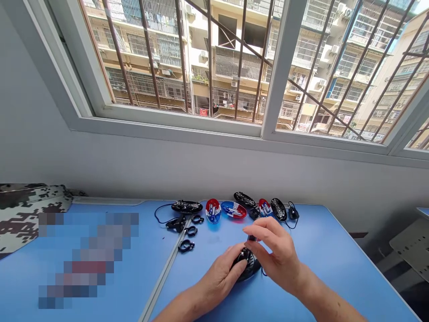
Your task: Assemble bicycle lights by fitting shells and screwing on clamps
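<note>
My left hand [223,273] is wrapped around a black oval housing [252,269] low over the blue table, thumb and fingers closed on its sides. Above the housing, my right hand [278,250] pinches a small dark piece [252,238] between thumb and fingertips. Whether this piece touches the housing cannot be made out, since the fingers cover part of both. A bit of black cord [264,272] shows beside the housing, under my right hand.
Along the table's back lie black oval units [187,206] with cords and red-and-blue oval shells [213,211]. Several black ring clamps [186,245] sit left of centre by a metal seam [164,273]. Camouflage cloth [30,214] and a blurred patch are at left.
</note>
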The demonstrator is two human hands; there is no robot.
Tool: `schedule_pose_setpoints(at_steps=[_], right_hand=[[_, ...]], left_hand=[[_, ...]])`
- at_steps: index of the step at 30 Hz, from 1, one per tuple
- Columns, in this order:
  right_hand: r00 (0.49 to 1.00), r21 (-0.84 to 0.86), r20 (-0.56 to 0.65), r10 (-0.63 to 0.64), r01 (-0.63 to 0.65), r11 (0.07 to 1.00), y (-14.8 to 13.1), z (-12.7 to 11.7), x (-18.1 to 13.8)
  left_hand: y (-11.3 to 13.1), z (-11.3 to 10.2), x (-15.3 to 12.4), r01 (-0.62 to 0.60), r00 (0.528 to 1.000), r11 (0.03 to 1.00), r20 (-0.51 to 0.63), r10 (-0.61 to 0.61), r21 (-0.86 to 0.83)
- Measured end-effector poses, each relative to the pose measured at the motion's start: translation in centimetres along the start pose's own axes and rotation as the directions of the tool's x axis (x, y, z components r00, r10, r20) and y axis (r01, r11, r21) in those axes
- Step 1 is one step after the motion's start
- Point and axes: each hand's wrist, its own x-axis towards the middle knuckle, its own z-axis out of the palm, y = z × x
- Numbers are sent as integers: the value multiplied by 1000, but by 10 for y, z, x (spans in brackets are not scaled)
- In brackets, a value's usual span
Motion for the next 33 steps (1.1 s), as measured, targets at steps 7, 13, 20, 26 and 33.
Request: schedule_pose_setpoints(at_steps=[7,13,20,26,33], right_hand=[[988,147,152,-24,1,989,-2,-10,4],[979,115,203,-24,0,993,-7,-11,3],[998,0,59,-12,12,1000,-3,-3,0],[999,19,46,-18,17,1000,-2,-3,-1],[996,52,80,-28,24,998,-4,-6,1]], left_hand=[[6,-2,-1,8,1000,1000,9,-8,-17],[7,1,-2,-17,1000,1000,7,17,-5],[2,5,-4,-61,998,998,-7,61,-3],[2,3,-5,-165,986,986,-21,165,-18],[3,2,-1,-119,993,985,-15,118,-122]])
